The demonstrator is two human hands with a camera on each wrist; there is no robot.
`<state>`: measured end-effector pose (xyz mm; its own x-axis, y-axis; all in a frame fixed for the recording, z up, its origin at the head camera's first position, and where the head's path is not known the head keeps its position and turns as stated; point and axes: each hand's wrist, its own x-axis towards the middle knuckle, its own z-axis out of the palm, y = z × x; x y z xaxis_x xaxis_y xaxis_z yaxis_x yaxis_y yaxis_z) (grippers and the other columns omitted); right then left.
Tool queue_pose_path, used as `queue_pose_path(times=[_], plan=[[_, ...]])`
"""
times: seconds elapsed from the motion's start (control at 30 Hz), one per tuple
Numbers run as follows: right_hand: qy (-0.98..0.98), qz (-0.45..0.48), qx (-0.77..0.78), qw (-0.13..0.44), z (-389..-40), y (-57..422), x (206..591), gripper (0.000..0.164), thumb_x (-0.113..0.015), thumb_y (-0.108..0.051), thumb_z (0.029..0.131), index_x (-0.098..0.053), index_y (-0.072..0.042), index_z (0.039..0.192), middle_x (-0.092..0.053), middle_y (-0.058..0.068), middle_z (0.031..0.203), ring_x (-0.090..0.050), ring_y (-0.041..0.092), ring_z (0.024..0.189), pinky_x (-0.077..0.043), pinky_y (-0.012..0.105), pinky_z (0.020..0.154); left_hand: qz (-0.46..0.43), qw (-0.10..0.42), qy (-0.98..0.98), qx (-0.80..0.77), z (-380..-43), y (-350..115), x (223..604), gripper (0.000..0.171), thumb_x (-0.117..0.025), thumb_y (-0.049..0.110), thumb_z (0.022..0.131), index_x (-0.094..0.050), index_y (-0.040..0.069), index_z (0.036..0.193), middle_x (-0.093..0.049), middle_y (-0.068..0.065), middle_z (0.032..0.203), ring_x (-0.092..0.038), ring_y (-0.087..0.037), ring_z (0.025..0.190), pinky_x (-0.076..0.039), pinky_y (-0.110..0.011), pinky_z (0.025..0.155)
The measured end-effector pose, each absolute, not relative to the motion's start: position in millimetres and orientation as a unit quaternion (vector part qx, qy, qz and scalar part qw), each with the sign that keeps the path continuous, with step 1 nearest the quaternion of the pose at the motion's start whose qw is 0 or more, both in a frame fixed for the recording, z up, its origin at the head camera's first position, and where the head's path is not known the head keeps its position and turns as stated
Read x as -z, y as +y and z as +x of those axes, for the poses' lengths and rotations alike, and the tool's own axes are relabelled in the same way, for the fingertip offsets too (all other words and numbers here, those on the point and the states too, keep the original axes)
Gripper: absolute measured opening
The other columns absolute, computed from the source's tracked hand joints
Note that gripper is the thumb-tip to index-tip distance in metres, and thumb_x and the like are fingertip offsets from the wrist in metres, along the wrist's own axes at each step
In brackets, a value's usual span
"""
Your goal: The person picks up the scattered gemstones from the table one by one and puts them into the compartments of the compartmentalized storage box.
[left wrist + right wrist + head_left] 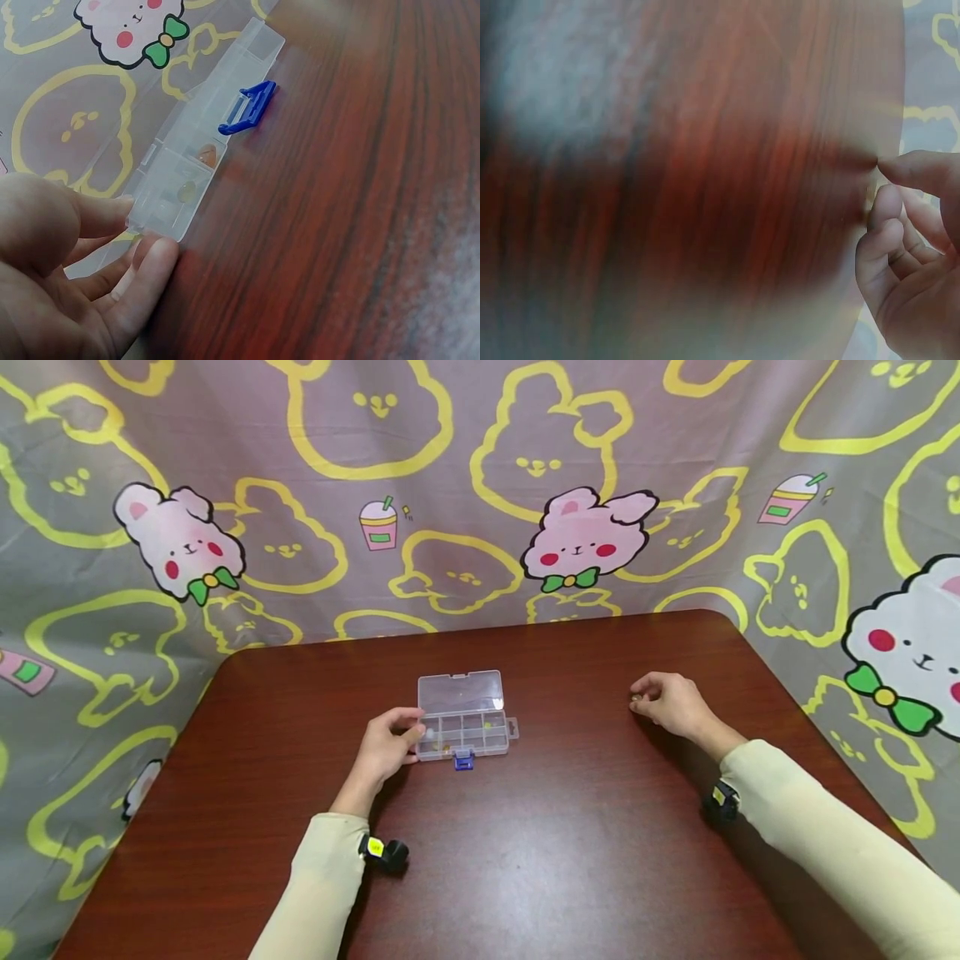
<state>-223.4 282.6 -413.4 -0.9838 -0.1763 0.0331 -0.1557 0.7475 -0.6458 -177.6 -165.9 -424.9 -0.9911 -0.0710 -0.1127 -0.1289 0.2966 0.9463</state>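
A clear plastic compartment box (462,744) stands on the table with its lid raised at the back and a blue latch (464,762) hanging at the front. My left hand (385,747) grips its left end between thumb and fingers. In the left wrist view an orange-brown bead (207,155) and a pale yellowish bead (187,192) show through the wall. Further right, my right hand (674,703) has its fingertips together low over the table, pinching a small brownish thing (636,697). It is mostly hidden, and its kind is unclear.
The dark red-brown table (570,843) reflects light near its front. A patterned cloth (450,460) hangs behind it and along both sides. Other compartments hold small bits, among them a yellow one (487,725). A hanging tab (513,727) juts from the box's right end.
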Motion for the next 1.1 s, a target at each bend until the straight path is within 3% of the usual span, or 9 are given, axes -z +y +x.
queue_pose_path(times=[1.1], plan=[[0.940, -0.098, 0.327, 0.019, -219.9, 284.1, 413.5, 0.011, -0.072, -0.010, 0.092, -0.072, 0.001, 0.096, -0.066, 0.004, 0.071, -0.058, 0.016, 0.053, -0.050, 0.029, 0.047, -0.064, 0.022, 0.805, -0.590, -178.1, -165.0, 425.9, 0.027, -0.066, 0.000, 0.095, -0.068, 0.001, 0.122, -0.063, -0.018, 0.109, -0.057, -0.016, 0.068, -0.058, -0.024, 0.054]])
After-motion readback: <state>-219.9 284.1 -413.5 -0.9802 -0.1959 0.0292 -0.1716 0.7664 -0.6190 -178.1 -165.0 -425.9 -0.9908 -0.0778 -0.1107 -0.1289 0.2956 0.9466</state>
